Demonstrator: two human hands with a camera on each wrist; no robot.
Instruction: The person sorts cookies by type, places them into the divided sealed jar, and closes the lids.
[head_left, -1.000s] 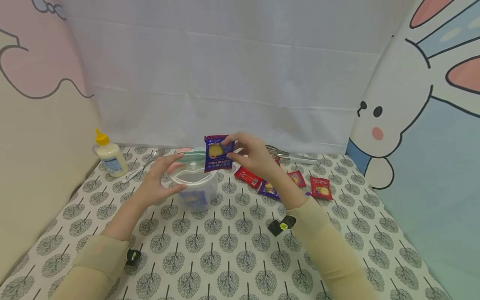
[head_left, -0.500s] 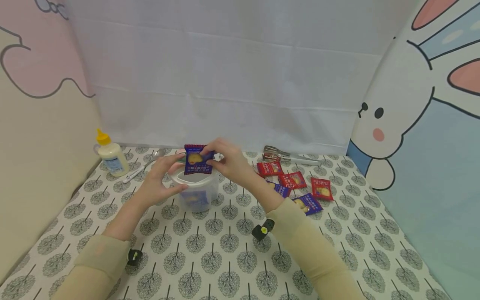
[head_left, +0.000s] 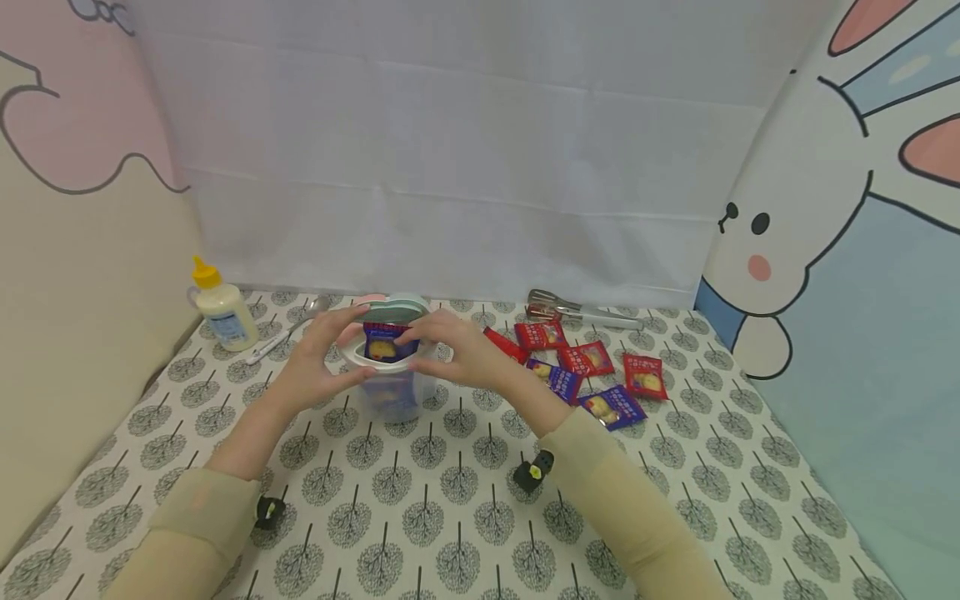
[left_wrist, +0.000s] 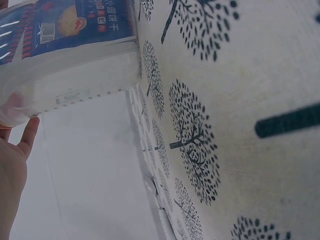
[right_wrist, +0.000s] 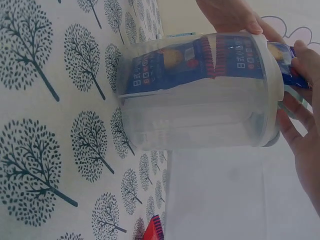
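Observation:
A translucent plastic container with a white rim stands upright on the table, its pink and green lid raised at the back. My left hand holds it by the left side of the rim, thumb in front and fingers behind. Between the thumb and fingers of my right hand is a blue biscuit packet, pinched and partly down in the opening. More blue biscuit packets show through the container's wall. In the left wrist view, fingertips touch the container near its rim.
Several red packets and blue packets lie to the right. Metal tongs rest behind them. At the left are a yellow-capped squeeze bottle and a white-handled spoon. A white curtain hangs behind the table.
My right hand has carried the blue biscuit packet left and down, from beside the container into its opening. My left hand has stayed at the rim.

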